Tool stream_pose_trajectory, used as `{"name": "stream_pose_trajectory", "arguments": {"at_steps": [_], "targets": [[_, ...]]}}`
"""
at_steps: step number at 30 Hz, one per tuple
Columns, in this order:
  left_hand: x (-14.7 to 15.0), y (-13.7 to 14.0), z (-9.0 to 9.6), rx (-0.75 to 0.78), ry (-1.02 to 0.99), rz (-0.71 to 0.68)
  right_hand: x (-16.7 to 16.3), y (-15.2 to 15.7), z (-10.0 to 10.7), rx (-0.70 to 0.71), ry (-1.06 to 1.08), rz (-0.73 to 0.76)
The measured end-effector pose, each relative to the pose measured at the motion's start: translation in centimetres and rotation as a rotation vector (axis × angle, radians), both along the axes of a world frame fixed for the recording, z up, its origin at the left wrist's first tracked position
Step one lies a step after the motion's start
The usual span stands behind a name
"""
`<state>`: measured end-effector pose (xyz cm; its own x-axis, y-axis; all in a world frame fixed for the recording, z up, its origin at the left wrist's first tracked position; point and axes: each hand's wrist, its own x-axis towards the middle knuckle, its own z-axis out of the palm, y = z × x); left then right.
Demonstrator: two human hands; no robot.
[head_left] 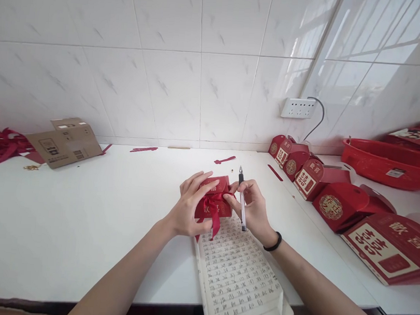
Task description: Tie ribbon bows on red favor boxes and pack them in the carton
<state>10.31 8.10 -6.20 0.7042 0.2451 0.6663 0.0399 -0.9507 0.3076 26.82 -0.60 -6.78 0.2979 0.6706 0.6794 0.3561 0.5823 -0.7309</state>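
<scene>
A small red gift box [223,184] with printed characters and a red ribbon bow [211,207] sits between my hands at the middle of the table. My left hand [193,207] is wrapped round its left side, fingers over the top and thumb below. With a pen [242,199] held between its fingers, tip pointing up, my right hand [253,209] also touches the box's right side and ribbon. Under the box lies a notebook [239,271], its page covered in rows of handwritten figures, its near end reaching past the table edge.
Red gift boxes [337,206] stand in a row on the right, near a red plastic basin [391,164]. A cardboard box [65,143] and a heap of red ribbon [0,143] lie at the left. Ribbon scraps [224,160] lie near the tiled wall, which carries a power socket [298,108].
</scene>
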Motion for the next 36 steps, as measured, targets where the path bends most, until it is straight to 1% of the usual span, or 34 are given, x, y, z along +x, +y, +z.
{"name": "stream_pose_trajectory", "arguments": {"at_steps": [2, 4, 6, 7, 9, 10, 13, 17, 19, 22, 25, 28, 30, 33, 36], "targets": [[0.0, 0.1, 0.0, -0.152, -0.087, -0.066, 0.1, 0.1, 0.1, 0.007, 0.032, 0.011], [0.2, 0.2, -0.1, -0.342, -0.247, -0.049, 0.3, 0.2, 0.1, 0.006, 0.073, 0.007], [0.5, 0.2, -0.2, -0.524, -0.382, 0.066, 0.6, 0.3, 0.2, -0.015, 0.112, -0.002], [0.6, 0.2, -0.3, -0.603, -0.409, 0.138, 0.7, 0.3, 0.2, -0.027, 0.129, -0.002], [0.9, 0.2, -0.4, -0.717, -0.398, 0.242, 0.9, 0.4, 0.1, -0.041, 0.155, 0.010], [1.0, 0.1, -0.3, -0.750, -0.376, 0.258, 0.9, 0.5, 0.0, -0.040, 0.158, 0.019], [1.1, -0.1, -0.2, -0.782, -0.336, 0.247, 0.9, 0.6, -0.2, -0.041, 0.140, 0.047], [1.2, -0.5, 0.0, -0.847, -0.353, 0.263, 0.7, 0.6, -0.4, -0.038, 0.123, 0.056], [1.3, -0.5, -0.1, -0.843, -0.361, 0.270, 0.7, 0.5, -0.4, -0.034, 0.108, 0.052], [1.4, -0.2, -0.5, -0.742, -0.343, 0.242, 0.7, 0.4, -0.3, -0.014, 0.103, 0.028], [1.4, 0.2, -1.1, -0.616, -0.314, 0.188, 1.0, 0.4, -0.2, -0.001, 0.123, -0.029], [1.3, 0.4, -1.3, -0.570, -0.313, 0.171, 1.2, 0.4, -0.2, -0.013, 0.116, -0.055], [1.2, 0.3, -1.2, -0.593, -0.323, 0.169, 1.1, 0.4, -0.3, -0.026, 0.117, -0.027], [1.1, 0.2, -0.8, -0.681, -0.367, 0.162, 0.9, 0.3, -0.4, -0.058, 0.115, 0.027], [1.0, 0.2, -0.5, -0.750, -0.402, 0.175, 0.7, 0.3, -0.4, -0.072, 0.106, 0.045]]}}
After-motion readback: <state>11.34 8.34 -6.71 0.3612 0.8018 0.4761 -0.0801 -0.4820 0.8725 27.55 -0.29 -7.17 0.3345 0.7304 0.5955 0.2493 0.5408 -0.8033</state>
